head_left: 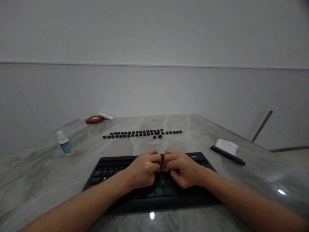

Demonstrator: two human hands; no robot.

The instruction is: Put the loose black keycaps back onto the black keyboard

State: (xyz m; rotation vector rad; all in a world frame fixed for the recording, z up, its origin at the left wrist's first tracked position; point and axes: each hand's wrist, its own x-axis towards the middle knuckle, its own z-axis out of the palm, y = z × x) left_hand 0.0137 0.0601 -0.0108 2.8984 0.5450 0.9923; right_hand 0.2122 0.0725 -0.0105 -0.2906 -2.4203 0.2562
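A black keyboard (149,203) lies on the grey marbled table in front of me. Over its middle, my left hand (146,167) is closed, its fingers curled down at the keys. Right beside it my right hand (180,167) is closed too, and the fingertips of both hands nearly meet. Whatever the fingers pinch, if anything, is hidden behind them. Beyond the keyboard, several loose black keycaps (132,135) are laid out in two long rows, with a few set slightly apart at the right.
To the left stands a white spray bottle (66,145) with a blue and yellow label. A brush-like black tool (228,155) rests against a white cloth (227,146) on the right. At the far left are a reddish-brown case (94,120) and a white flat box (106,116).
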